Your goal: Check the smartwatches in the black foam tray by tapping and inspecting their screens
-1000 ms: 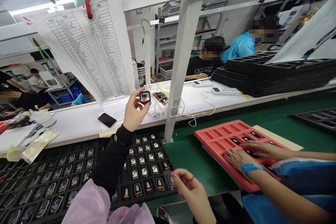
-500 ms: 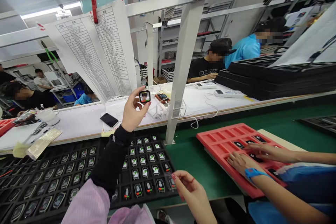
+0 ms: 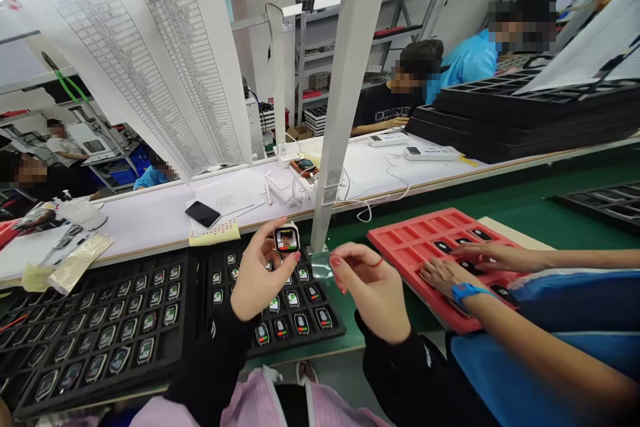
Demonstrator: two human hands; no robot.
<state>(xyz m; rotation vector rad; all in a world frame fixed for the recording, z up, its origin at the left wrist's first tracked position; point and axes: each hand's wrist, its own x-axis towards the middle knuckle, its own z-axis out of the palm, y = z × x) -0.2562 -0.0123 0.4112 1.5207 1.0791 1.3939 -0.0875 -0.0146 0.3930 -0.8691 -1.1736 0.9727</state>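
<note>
A worker's left hand raises a smartwatch over the upper right corner of a black foam tray, just left of a white upright post. The left fingers curl narrowly around the watch body, its lit screen turned toward the wearer. The right hand is close beside it, its fingers pinched narrowly on a small piece of clear film, which points toward the watch without touching it.

Rows of watches sit in the tray's compartments, and a second black tray full of watches lies to its left. At the right, a co-worker's hands, with a blue wristband on one wrist, rest on a red tray holding dark watch-shaped pieces.

Along the far white worktop lie a smartphone, a yellow notepad, tangled white cables and a white power strip. Stacked black trays fill its right end. A large printed paper chart hangs above, and two more people in blue and black sit beyond the worktop.
</note>
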